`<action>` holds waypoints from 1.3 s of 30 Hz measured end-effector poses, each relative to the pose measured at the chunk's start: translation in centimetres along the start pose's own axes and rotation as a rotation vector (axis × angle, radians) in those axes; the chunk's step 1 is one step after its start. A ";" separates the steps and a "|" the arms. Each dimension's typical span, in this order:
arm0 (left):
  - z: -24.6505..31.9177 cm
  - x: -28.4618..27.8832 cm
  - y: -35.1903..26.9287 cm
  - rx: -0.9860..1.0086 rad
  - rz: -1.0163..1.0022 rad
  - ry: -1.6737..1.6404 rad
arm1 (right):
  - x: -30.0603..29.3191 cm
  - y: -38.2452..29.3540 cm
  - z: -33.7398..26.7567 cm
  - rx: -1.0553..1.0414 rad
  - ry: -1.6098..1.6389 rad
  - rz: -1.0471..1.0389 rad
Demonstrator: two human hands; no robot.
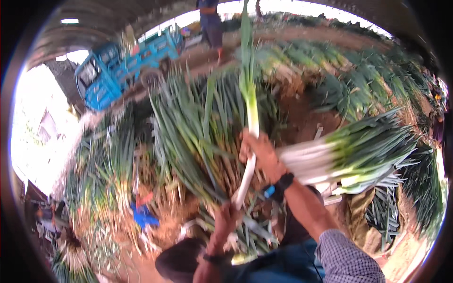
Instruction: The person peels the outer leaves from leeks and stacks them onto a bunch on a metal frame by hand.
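Observation:
A single leek [252, 109] stands nearly upright before me, its white shank down and its green leaves up. My right hand [260, 152] is closed around the middle of the shank, and a dark watch is on that wrist. Lower down, my left hand [226, 219] grips the shank near its base end. Just beyond my left hand, unpeeled leeks [191, 141] with long green leaves lean in a thick heap. Beside my right forearm lies a stack of clean white-shanked leeks [329, 152], leaves pointing right.
More leek bundles stand at left [120, 169] and far right [375, 85]. Leaf scraps [106, 247] litter the ground. A blue cloth [144, 215] lies at lower left. Sacking [361, 215] is at my right. A blue three-wheeled truck [124, 67] and a standing person [211, 24] are farther off.

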State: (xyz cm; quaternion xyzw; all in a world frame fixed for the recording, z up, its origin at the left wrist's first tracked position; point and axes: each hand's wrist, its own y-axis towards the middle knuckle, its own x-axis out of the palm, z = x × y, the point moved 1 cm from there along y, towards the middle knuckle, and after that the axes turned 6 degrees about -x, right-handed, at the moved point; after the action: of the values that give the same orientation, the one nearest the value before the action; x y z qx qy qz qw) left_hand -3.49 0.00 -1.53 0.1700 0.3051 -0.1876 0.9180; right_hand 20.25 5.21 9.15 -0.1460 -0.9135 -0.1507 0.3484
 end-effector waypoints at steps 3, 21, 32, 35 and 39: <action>0.8 0.4 1.8 -0.374 -0.102 -0.244 | -1.3 0.7 -2.6 -0.058 0.029 -0.065; 1.3 -4.3 3.4 -0.488 -0.502 -0.588 | -1.7 1.0 -2.3 -0.057 0.152 -0.032; -11.8 1.2 -4.5 -0.337 -0.729 -0.269 | -2.4 3.2 -3.7 -0.117 0.224 0.025; -9.9 0.4 -6.2 -0.503 -0.331 0.704 | -5.3 4.2 -4.3 -0.161 0.111 0.205; -4.5 -4.7 -1.9 -0.130 -0.047 0.527 | -4.8 4.7 -3.4 -0.203 0.210 0.208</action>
State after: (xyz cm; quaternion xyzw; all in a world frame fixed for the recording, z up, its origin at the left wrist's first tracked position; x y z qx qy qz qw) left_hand -10.09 1.38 -2.36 0.1468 0.5487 -0.1381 0.8114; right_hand 27.41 7.46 9.14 -0.2579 -0.8320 -0.2198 0.4393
